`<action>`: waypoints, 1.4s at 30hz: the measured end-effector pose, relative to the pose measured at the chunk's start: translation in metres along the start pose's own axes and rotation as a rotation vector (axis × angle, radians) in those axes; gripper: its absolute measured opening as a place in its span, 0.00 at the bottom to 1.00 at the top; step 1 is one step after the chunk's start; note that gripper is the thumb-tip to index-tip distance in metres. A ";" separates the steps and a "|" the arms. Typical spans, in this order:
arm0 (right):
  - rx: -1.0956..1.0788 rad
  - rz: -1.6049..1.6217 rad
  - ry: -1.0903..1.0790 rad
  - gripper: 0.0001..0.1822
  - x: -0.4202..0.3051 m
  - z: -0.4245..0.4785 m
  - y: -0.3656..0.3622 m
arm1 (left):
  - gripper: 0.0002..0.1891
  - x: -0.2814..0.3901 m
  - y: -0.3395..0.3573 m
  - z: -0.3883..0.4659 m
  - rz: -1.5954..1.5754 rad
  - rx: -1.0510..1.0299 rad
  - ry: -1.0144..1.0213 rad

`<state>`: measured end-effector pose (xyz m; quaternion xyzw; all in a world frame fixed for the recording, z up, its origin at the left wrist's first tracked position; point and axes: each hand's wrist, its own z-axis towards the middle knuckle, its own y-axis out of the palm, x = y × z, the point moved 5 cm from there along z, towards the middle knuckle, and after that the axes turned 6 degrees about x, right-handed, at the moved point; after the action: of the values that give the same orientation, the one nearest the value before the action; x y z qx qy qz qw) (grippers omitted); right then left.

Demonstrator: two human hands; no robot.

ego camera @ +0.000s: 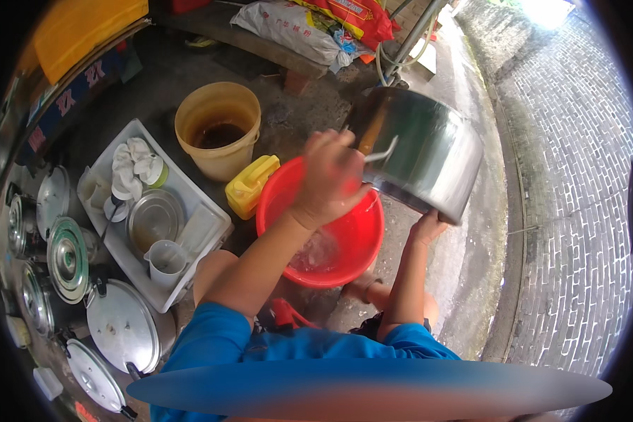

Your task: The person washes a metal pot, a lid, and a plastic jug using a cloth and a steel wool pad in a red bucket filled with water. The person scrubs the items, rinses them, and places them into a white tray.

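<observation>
A large stainless-steel pot (pixel 427 142) is tilted at the right side of a red plastic basin (pixel 366 248). My right hand (pixel 428 228) grips the pot's lower edge from below. My left hand (pixel 329 182), blurred by motion, is above the basin beside the pot's metal side handle (pixel 384 151). Whether its fingers close on the pot is unclear. Churned water (pixel 316 250) lies in the basin, and a thin trickle falls near the pot's lower left edge. The pot's interior is hidden from me.
A yellow jug (pixel 250 184) and a cream bucket (pixel 219 100) with dark residue stand beyond the basin. To the left is a grey tub (pixel 211 227) with a measuring jug (pixel 167 262) and cloths. Several lidded pots (pixel 121 324) crowd the far left. Sacks (pixel 290 31) lie on a bench.
</observation>
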<state>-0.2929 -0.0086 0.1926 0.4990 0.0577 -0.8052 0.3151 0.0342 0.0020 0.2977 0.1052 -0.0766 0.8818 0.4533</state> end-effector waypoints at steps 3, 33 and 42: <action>0.034 0.083 0.380 0.14 0.059 0.009 0.005 | 0.47 -0.059 0.025 -0.060 0.160 -0.245 -0.348; -0.182 -0.288 1.379 0.09 0.496 -0.036 0.308 | 0.49 -0.185 0.042 -0.206 0.675 -1.121 -0.629; -0.327 -0.044 1.410 0.12 0.513 -0.044 0.326 | 0.48 -0.187 0.043 -0.206 0.658 -1.137 -0.656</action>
<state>-0.2300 -0.4805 -0.1879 0.8449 0.3770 -0.2791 0.2571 0.0816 -0.1217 0.0495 0.0838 -0.6817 0.7194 0.1036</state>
